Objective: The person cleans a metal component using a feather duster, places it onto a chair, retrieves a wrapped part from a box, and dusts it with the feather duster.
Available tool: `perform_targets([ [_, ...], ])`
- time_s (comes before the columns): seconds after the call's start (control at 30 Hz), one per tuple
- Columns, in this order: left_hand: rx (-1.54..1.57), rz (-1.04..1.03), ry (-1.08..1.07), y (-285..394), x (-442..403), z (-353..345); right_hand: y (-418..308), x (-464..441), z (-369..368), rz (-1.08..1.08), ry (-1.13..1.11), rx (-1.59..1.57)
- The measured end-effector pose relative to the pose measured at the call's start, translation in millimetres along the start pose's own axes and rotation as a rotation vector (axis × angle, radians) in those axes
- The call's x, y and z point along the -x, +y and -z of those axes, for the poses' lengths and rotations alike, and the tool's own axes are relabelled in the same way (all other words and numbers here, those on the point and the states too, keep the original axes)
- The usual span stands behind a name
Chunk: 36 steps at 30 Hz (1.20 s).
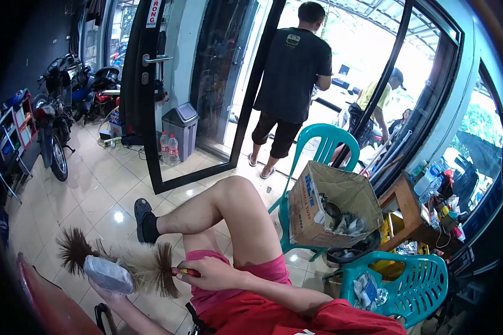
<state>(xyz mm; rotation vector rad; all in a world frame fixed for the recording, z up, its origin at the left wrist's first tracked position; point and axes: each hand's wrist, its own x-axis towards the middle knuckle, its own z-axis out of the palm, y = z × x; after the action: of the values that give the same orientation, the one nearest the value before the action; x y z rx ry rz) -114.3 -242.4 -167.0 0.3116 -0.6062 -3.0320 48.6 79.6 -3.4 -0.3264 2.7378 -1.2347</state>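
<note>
My right hand [208,273] is closed around the short red handle of a feather duster [145,265]. The duster's brown and cream feathers spread leftward, over and behind a rounded block wrapped in clear or whitish plastic [109,274]. Under that block is my left hand [107,293], gripping it from below; most of its fingers are hidden. What lies inside the wrapping I cannot make out. Both hands are in front of my lap, with the feathers close against the wrapped block.
A green chair [324,134] bears an open cardboard box [310,209] of parts; another green chair [425,285] holds plastic packets. A wooden table [397,192] stands right. Motorcycles [56,128] are parked left. A person [293,72] stands in the doorway, others outside. A bin [180,134] stands by the glass door.
</note>
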Motion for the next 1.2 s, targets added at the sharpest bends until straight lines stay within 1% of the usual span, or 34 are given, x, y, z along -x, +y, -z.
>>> perform_targets([
  [0.07,-0.025,0.069,0.079,0.8,16.5,-32.6,5.1,1.5,-5.5,-0.003,0.136,0.004],
  [0.1,-0.038,0.013,0.037,-3.8,18.6,-39.1,12.4,1.9,-10.1,0.004,0.13,0.006],
  [0.13,-0.034,0.006,0.039,-6.3,15.4,-32.3,22.8,2.6,-15.9,0.044,0.239,-0.011],
  [0.17,-0.164,-0.082,0.072,-9.4,10.1,-17.9,29.1,5.7,-23.0,0.083,0.349,-0.03],
  [0.2,-0.188,-0.116,0.031,-12.8,3.1,-1.9,30.5,12.9,-29.4,0.039,0.371,-0.117],
  [0.23,-0.21,-0.15,-0.008,-16.2,-4.0,14.1,36.1,18.9,-35.8,0.04,0.369,-0.118],
  [0.27,-0.231,-0.185,-0.047,-19.7,-11.2,30.0,45.5,24.1,-41.6,0.008,0.3,-0.11],
  [0.3,-0.422,-0.237,-0.071,-20.0,-13.0,34.7,54.7,27.8,-46.9,-0.022,0.232,-0.101],
  [0.37,-0.615,-0.29,-0.093,-16.3,-15.1,38.0,66.2,30.9,-52.9,-0.047,0.233,-0.068],
  [0.4,-0.422,-0.166,0.016,-11.4,-9.4,26.4,69.6,31.6,-52.4,0.004,0.3,-0.08],
  [0.43,-0.384,-0.145,0.007,-9.8,-18.1,39.8,72.6,31.8,-52.2,0.053,0.367,-0.092],
  [0.5,-0.309,-0.104,-0.009,-6.4,-20.3,35.4,67.6,29.5,-46.2,0.058,0.357,-0.128],
  [0.53,-0.171,-0.041,0.068,-9.3,-20.4,32.1,62.6,30.5,-43.6,-0.016,0.31,-0.111],
  [0.57,-0.034,0.023,0.144,-12.2,-5.8,9.6,58.2,31.4,-41.6,-0.09,0.264,-0.094],
  [0.6,-0.038,0.027,0.139,-15.0,4.9,2.9,65.6,30.2,-49.0,-0.091,0.271,-0.096],
  [0.67,0.019,0.065,0.192,-15.0,11.2,-13.4,83.0,23.8,-66.3,0.0,0.417,-0.106],
  [0.73,0.075,0.091,0.273,-14.9,10.1,-22.2,93.3,26.7,-64.9,0.025,0.441,-0.136],
  [0.8,0.128,0.113,0.355,-13.7,11.2,-28.3,86.8,29.9,-60.7,0.041,0.466,-0.176],
  [0.87,0.178,0.13,0.432,-12.5,13.4,-33.4,79.4,32.6,-53.1,-0.122,0.252,-0.092],
  [0.9,0.194,0.131,0.47,-11.9,13.8,-35.7,81.6,31.8,-56.4,-0.127,0.256,-0.096],
  [0.97,0.213,0.135,0.532,-10.5,13.9,-41.0,88.8,24.8,-63.0,-0.061,0.363,-0.082],
  [1.0,0.209,0.139,0.527,-11.0,6.6,-32.9,89.6,25.1,-60.4,-0.062,0.37,-0.084],
  [1.03,0.309,0.207,0.526,-11.2,-4.8,-15.8,89.7,26.4,-56.1,-0.05,0.352,-0.071],
  [1.07,0.41,0.274,0.525,-12.0,-3.3,-23.0,89.4,26.9,-52.6,-0.039,0.334,-0.056],
  [1.1,0.404,0.28,0.525,-13.7,-0.6,-29.1,86.4,27.7,-52.5,-0.044,0.339,-0.059],
  [1.17,0.242,0.254,0.482,-19.1,9.7,-48.3,79.7,30.9,-53.2,-0.031,0.296,-0.147],
  [1.2,0.293,0.198,0.551,-19.7,10.7,-52.7,80.4,30.1,-54.1,-0.038,0.3,-0.148],
])
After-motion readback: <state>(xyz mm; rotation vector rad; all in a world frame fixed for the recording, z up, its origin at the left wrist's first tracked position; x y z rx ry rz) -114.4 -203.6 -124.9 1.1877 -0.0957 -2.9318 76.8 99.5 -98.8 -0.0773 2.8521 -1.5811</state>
